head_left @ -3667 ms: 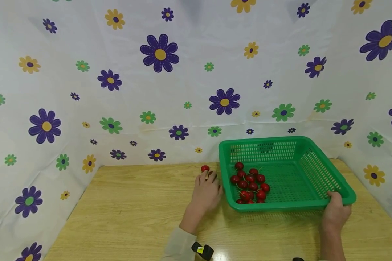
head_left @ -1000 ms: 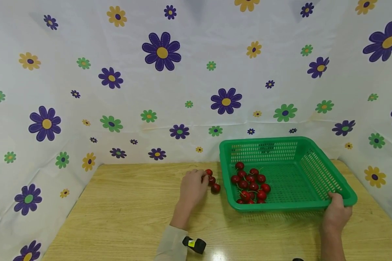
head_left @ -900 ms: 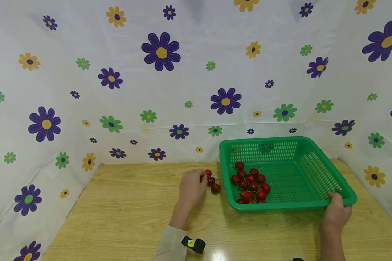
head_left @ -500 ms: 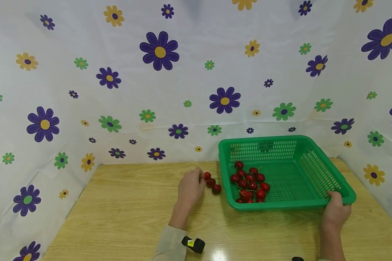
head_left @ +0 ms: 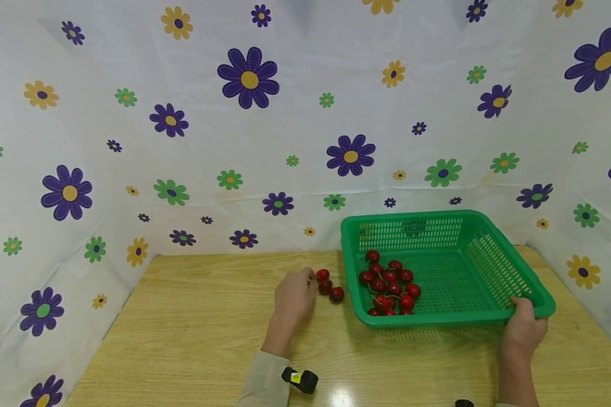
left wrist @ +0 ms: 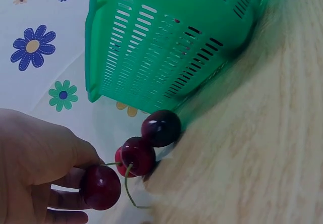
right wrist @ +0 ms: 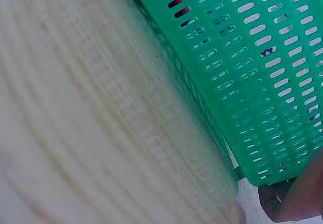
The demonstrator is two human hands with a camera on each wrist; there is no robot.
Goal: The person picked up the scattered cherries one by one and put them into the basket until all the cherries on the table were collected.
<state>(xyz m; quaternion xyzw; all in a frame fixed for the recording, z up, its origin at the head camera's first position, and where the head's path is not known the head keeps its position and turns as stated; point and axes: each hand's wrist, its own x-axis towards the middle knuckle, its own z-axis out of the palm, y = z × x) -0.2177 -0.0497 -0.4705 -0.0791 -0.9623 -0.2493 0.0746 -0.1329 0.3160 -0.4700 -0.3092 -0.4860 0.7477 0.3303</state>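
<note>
My left hand [head_left: 295, 294] is on the table left of the green basket [head_left: 438, 321], its fingers curled. In the left wrist view, a dark red cherry [left wrist: 101, 187] is held against the fingers of that hand, and a green stem reaches its fingertips. Three cherries lie close together just beyond: a bright red one [head_left: 322, 275], a darker one [head_left: 325, 286] and another [head_left: 336, 294] nearest the basket. My right hand [head_left: 523, 330] grips the basket's front right corner, thumb over the rim. In the right wrist view, the right hand [right wrist: 295, 199] is partly cut off.
Several stemmed cherries [head_left: 393, 289] are heaped in the left part of the basket. The wooden table [head_left: 193, 316] ends at the back against a flower-printed white cloth [head_left: 285, 135]. Dark wrist cameras [head_left: 300, 380] sit on the forearms.
My left hand has drawn left from beside the basket, uncovering cherries. Over the last second, the two farther cherries shifted slightly left and nearer. The right hand keeps its grip on the basket.
</note>
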